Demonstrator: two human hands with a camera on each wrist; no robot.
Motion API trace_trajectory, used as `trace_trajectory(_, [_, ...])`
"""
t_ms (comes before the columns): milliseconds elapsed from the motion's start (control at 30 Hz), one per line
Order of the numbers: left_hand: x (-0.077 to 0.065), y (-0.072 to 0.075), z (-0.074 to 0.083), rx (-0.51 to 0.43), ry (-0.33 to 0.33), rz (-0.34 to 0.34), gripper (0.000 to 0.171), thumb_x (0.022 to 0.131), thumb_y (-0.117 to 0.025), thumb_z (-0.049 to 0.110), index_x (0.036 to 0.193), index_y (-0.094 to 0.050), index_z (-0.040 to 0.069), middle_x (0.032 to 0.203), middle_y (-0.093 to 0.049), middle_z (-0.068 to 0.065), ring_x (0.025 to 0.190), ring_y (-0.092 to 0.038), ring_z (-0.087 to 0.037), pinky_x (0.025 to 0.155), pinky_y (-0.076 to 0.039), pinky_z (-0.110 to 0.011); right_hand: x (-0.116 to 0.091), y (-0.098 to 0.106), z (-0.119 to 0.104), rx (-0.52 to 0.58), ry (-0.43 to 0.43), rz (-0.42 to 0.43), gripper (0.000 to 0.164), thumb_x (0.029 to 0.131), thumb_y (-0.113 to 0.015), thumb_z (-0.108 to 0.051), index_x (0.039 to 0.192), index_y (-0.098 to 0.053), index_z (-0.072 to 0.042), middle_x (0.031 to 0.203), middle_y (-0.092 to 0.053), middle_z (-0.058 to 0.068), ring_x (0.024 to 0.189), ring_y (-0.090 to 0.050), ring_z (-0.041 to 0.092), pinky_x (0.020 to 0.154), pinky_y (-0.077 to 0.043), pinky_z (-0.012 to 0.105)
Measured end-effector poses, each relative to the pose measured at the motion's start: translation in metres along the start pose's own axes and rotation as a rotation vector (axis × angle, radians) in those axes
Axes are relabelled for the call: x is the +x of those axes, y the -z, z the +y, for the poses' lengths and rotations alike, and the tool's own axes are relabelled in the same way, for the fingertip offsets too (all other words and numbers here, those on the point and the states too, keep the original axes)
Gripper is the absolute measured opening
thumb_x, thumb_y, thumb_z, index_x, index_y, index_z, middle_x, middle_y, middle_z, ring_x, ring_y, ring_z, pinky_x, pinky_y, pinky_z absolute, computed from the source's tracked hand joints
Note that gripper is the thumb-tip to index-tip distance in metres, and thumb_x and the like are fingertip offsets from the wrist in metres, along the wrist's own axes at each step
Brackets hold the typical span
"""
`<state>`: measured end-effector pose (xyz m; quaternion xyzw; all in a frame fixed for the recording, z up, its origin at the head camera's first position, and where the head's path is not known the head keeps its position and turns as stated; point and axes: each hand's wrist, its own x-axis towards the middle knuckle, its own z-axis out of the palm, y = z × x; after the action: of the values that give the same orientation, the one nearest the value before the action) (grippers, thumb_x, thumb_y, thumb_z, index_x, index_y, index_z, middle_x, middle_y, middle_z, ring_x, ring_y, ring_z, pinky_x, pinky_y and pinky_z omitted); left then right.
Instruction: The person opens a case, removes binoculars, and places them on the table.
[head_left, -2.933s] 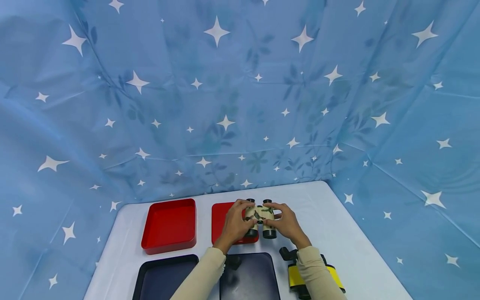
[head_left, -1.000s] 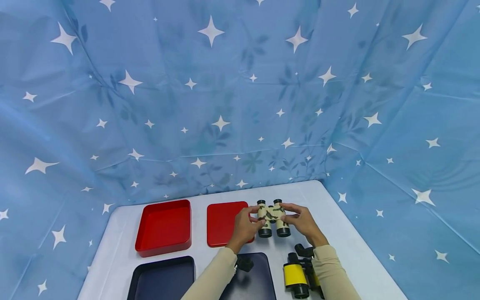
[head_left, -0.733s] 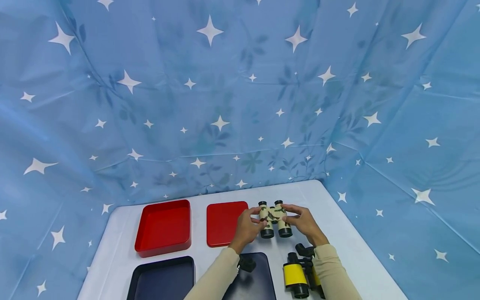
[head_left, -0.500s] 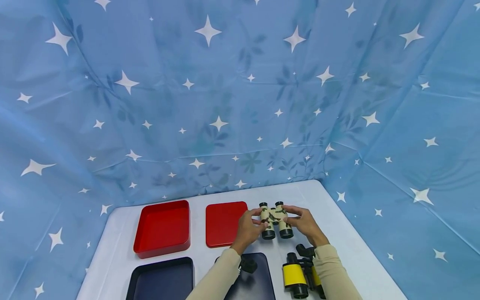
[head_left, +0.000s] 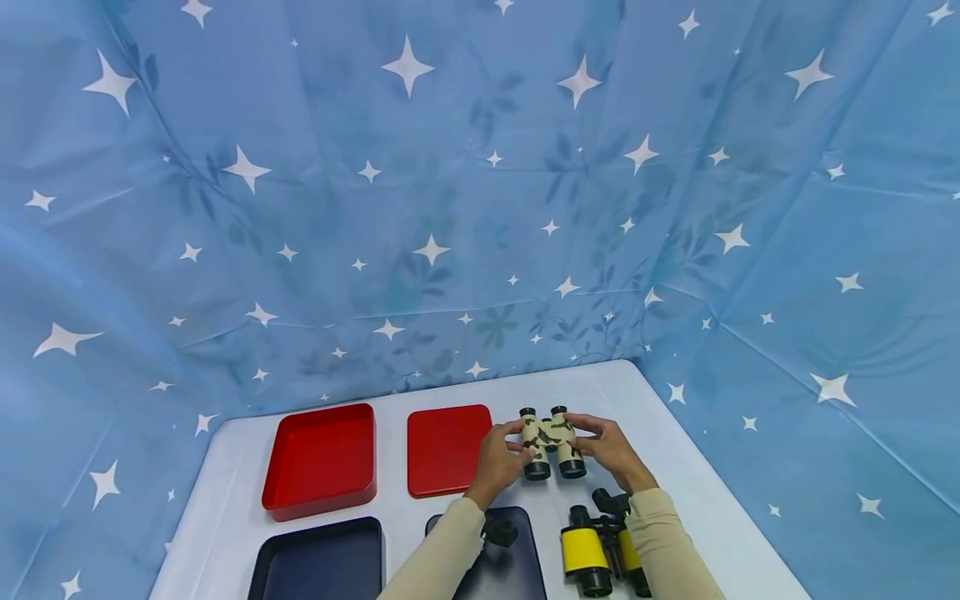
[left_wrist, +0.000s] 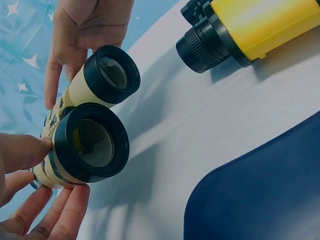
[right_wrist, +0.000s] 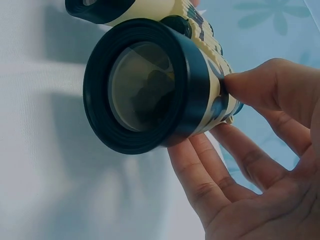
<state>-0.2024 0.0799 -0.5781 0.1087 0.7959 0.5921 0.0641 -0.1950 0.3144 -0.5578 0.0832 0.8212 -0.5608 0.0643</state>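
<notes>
Both hands hold a pair of camouflage binoculars, cream with green and brown patches and black ends. My left hand grips the left barrel, thumb on top and fingers below, as the left wrist view shows on the binoculars. On the other barrel, my right hand pinches with its thumb on the upper side; in the right wrist view the fingers support it from beneath. Large lenses face back toward the wrists. Shadows fall on the white cloth under the binoculars.
A red lid lies left of the binoculars, with an open red box farther left. Nearer are a dark blue tray and a dark panel, partly under the left sleeve. Yellow-and-black binoculars lie by the right sleeve.
The camouflage binoculars, held in both hands, have moved right from over the red lid to above the white cloth beside it. In the last half second they have barely shifted.
</notes>
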Motion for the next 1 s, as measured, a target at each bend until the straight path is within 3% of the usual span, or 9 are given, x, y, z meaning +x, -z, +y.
trace_trajectory(600, [0.003, -0.010, -0.008, 0.020, 0.045, -0.010, 0.061, 0.092, -0.080, 0.002, 0.150, -0.060, 0.007, 0.144, -0.060, -0.016, 0.114, -0.069, -0.024, 0.087, -0.065, -0.031, 0.012, -0.007, 0.014, 0.020, -0.015, 0.000, 0.051, 0.101, -0.061, 0.005, 0.151, -0.059, -0.008, 0.155, -0.054, 0.027, 0.124, -0.067, 0.033, 0.095, -0.062, 0.041])
trace_trajectory(833, [0.004, -0.014, -0.010, 0.058, 0.010, -0.010, 0.063, 0.091, -0.080, 0.000, 0.150, -0.057, 0.001, 0.143, -0.059, -0.019, 0.119, -0.068, -0.031, 0.093, -0.063, -0.039, 0.014, -0.009, 0.013, 0.021, -0.007, -0.011, 0.057, 0.099, -0.059, 0.008, 0.154, -0.056, -0.006, 0.154, -0.054, 0.027, 0.134, -0.064, 0.042, 0.095, -0.062, 0.042])
trace_trajectory(1000, [0.005, -0.016, -0.011, 0.062, 0.020, -0.008, 0.064, 0.091, -0.080, 0.000, 0.150, -0.057, 0.002, 0.144, -0.060, -0.019, 0.121, -0.067, -0.032, 0.095, -0.063, -0.040, 0.015, -0.009, 0.015, 0.014, -0.007, -0.011, 0.059, 0.096, -0.058, 0.009, 0.154, -0.055, -0.005, 0.154, -0.055, 0.027, 0.133, -0.064, 0.042, 0.094, -0.062, 0.041])
